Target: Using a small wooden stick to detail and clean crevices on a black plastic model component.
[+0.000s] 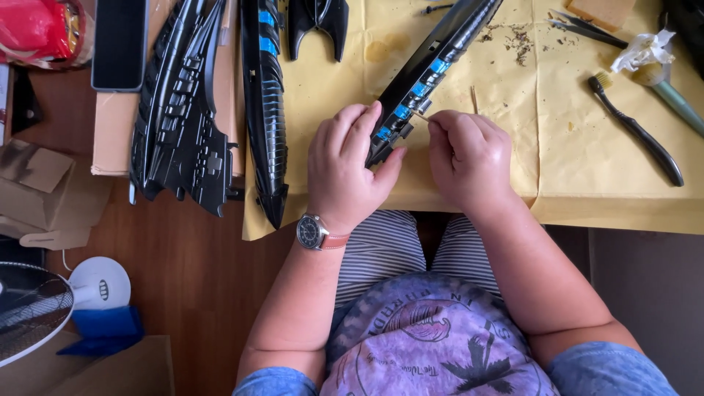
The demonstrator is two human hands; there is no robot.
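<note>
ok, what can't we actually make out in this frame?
Head view only:
- Near end of the long black hull piece: covered by the left hand.
- Thin stick at the right hand: too small to identify; tip hidden.
- Fan: cut off by the left edge.

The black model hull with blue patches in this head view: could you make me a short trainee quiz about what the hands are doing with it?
1. True or false: the left hand steadies the long black model hull piece on the yellow paper.
2. What does the right hand pinch against the hull?
A. a thin wooden stick
B. the black toothbrush
C. the wristwatch
3. Fill in: the black toothbrush lies to the person's ____ of both hands.

Key
1. True; the fingers wrap the hull's near end.
2. A; the thin stick pokes from the fingertips to a blue patch.
3. Right; it rests untouched on the paper.
</note>
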